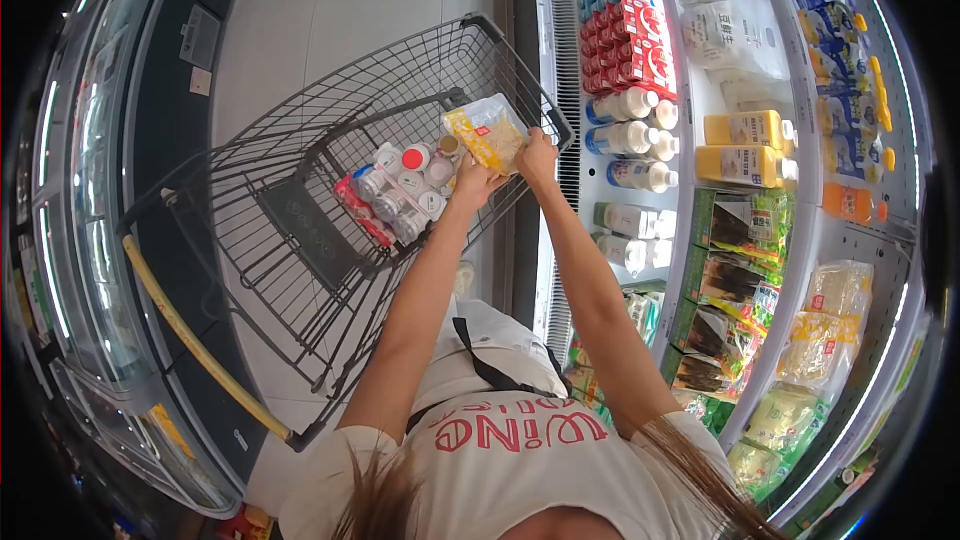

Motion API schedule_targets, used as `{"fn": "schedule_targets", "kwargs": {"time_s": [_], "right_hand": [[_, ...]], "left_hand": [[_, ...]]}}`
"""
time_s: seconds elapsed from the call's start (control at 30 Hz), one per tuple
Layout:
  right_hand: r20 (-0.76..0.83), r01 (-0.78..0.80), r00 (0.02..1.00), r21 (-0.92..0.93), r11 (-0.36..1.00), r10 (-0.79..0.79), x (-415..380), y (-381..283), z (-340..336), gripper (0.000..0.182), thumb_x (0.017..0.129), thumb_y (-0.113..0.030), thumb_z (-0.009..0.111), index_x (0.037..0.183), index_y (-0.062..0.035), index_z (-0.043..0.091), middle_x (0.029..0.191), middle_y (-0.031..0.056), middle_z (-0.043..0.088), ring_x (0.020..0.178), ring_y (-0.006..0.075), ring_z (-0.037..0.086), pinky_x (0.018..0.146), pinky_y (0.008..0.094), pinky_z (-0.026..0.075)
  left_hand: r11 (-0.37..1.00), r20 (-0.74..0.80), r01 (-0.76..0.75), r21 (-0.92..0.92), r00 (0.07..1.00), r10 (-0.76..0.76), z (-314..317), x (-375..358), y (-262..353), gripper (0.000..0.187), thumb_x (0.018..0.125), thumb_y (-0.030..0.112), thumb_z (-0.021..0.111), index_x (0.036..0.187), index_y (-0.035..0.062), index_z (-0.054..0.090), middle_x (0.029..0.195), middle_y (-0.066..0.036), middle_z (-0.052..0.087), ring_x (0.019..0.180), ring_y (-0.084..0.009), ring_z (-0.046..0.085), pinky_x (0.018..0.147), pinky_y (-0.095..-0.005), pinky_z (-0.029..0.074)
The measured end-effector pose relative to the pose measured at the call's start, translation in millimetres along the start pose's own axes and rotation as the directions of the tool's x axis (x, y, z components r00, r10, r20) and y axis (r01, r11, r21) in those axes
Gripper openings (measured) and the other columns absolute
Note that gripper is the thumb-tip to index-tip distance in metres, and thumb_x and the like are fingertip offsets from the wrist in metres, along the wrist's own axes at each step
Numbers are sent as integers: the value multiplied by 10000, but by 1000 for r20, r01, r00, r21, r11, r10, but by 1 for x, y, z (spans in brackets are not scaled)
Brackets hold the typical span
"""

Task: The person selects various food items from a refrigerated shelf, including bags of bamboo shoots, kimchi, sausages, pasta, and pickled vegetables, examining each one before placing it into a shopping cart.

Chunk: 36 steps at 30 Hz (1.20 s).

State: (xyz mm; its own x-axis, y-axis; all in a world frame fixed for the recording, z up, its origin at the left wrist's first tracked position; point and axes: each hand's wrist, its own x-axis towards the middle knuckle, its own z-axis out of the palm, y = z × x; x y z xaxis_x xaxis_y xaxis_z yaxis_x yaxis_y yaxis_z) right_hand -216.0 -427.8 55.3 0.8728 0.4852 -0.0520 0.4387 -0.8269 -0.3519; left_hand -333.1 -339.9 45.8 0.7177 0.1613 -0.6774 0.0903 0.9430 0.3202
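Both hands hold a clear plastic food packet (487, 132) with a yellow band, a small red label and pale, noodle-like contents. My left hand (478, 183) grips its lower edge, and my right hand (537, 156) pinches its right corner. The packet is above the right side of a dark wire shopping cart (290, 130). Inside the cart, bottles and tubs (412, 180) with white, red and gold caps lie together beside a red package (362, 210). My fingertips are partly hidden behind the packet.
A chilled shelf on the right carries red cartons (630, 45), white bottles (625, 138), yellow jugs (740, 162) and similar yellow-banded packets (812, 345). On the left stands a glass-fronted cooler (105, 170). The cart's yellow handle (200, 340) points toward the lower left.
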Motion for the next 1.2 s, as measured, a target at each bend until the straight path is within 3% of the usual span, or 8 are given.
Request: {"fn": "schedule_targets", "kwargs": {"time_s": [0.1, 0.3, 0.4, 0.47, 0.57, 0.8, 0.9, 1.2], "right_hand": [[195, -26, 980, -52, 998, 36, 23, 10, 7, 285, 778, -139, 535, 1054, -82, 577, 1068, 215, 564, 976, 448, 529, 823, 523, 452], [487, 53, 871, -213, 976, 59, 32, 24, 34, 302, 782, -186, 558, 1064, -100, 623, 1149, 199, 552, 1085, 415, 510, 864, 510, 463], [612, 125, 783, -332, 935, 113, 16, 4, 26, 271, 760, -233, 624, 991, -95, 661, 1060, 130, 625, 1033, 314, 585, 895, 478, 443], [619, 167, 776, -387, 907, 122, -6, -20, 8, 211, 764, -216, 628, 928, -91, 667, 949, 111, 662, 964, 302, 620, 918, 471, 432], [412, 205, 910, -352, 913, -46, -52, -38, -15, 325, 684, -294, 733, 889, -57, 649, 885, 109, 664, 929, 278, 627, 967, 469, 392], [12, 204, 979, 23, 979, -205, -160, -43, -35, 157, 753, -151, 552, 835, -18, 532, 926, 156, 587, 1196, 361, 468, 914, 397, 454], [-54, 86, 995, 126, 988, -80, -176, -29, -25, 152, 771, -157, 536, 827, -16, 534, 915, 152, 578, 1183, 371, 474, 909, 426, 450], [-117, 343, 937, 146, 928, -328, -226, -10, -24, 278, 699, -189, 627, 915, -27, 557, 1003, 135, 548, 1233, 367, 403, 930, 405, 445]], "left_hand": [[997, -15, 55, -44, 998, -56, -5, 55, -12, 457, 878, 2, 483, 1283, 160, 340, 1211, -73, 519, 1048, -243, 571, 837, -457, 513], [875, -89, 266, 405, 964, -251, -24, 98, -20, 469, 832, 105, 603, 1265, 153, 429, 1209, -1, 543, 1069, -213, 558, 878, -451, 436], [712, 0, 186, 677, 968, -252, -40, 91, -43, 437, 834, 196, 600, 1241, 99, 475, 1174, -14, 582, 1049, -238, 563, 869, -438, 429], [572, 84, -56, 818, 996, -22, -34, 50, -35, 368, 836, 181, 536, 1189, 75, 527, 1083, -123, 620, 1017, -283, 590, 791, -436, 449], [179, 100, -84, 980, 992, -81, 10, -39, 11, 280, 830, 154, 491, 1052, 26, 603, 1052, -264, 609, 1035, -384, 564, 798, -449, 451], [-13, 424, -460, 888, 808, 409, -1, -142, -44, 222, 822, 144, 538, 972, -10, 590, 904, -224, 581, 883, -419, 525, 768, -496, 403], [-140, 425, -406, 903, 800, 423, -16, -141, -61, 262, 826, 182, 550, 1029, 27, 609, 922, -193, 593, 879, -388, 558, 739, -476, 433], [-420, 438, -242, 875, 767, 469, -40, -171, -97, 271, 843, 222, 552, 1049, 71, 642, 974, -157, 592, 900, -355, 577, 749, -455, 453]]}}
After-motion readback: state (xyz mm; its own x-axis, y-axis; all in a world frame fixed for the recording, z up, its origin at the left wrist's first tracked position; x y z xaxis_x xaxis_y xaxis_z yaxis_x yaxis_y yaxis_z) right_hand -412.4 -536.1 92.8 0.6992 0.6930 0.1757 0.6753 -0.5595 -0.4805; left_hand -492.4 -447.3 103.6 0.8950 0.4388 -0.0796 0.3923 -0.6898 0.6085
